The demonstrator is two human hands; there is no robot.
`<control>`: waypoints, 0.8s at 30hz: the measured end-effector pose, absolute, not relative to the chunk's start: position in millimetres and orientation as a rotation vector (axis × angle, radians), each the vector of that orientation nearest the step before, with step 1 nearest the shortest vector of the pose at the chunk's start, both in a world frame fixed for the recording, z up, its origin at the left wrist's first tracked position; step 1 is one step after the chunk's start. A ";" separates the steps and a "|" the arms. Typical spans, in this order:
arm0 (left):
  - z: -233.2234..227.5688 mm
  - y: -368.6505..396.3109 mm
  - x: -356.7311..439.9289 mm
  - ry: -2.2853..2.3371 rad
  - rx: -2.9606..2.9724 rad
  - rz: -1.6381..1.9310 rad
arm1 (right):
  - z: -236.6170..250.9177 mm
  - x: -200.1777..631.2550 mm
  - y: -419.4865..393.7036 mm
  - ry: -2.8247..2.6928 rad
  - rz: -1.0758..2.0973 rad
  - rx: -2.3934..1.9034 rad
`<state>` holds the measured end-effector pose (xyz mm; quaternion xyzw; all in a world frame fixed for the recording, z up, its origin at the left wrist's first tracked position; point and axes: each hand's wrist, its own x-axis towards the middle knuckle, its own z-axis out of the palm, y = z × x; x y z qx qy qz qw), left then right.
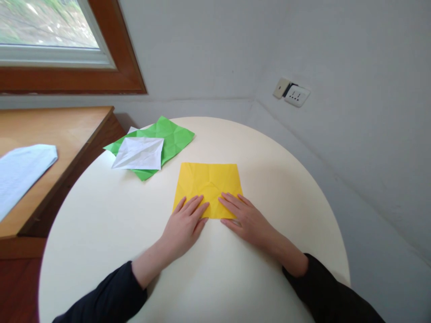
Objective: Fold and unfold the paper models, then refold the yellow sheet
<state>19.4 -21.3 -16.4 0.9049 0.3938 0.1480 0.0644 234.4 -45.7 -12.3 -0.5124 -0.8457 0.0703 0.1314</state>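
Observation:
A yellow sheet of paper [209, 176] with faint creases lies flat on the round white table [269, 179]. My left hand [186, 222] rests on its near left corner, fingers stretched out over the paper. On the near right corner lies my right hand [249, 220], its fingers extended and pointing inward. Both thumbs sit at the paper's near edge, just off it. Neither hand grips the sheet; the palms hide its near corners.
Creased green paper [177, 138] and white paper [139, 153] overlap at the table's far left. Beside the table stands a wooden desk [81, 123] with a pale blue folded item [27, 172] on it. A wall with a socket [296, 95] bounds the right side.

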 end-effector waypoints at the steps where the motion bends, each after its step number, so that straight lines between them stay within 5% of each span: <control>1: -16.3 -20.4 19.2 1.190 2.724 0.453 | -11.8 235.0 -45.4 -2.455 0.218 -1.481; 24: -16.2 -12.2 13.7 1.196 2.635 0.524 | -8.5 253.4 -43.0 -2.424 0.556 -1.325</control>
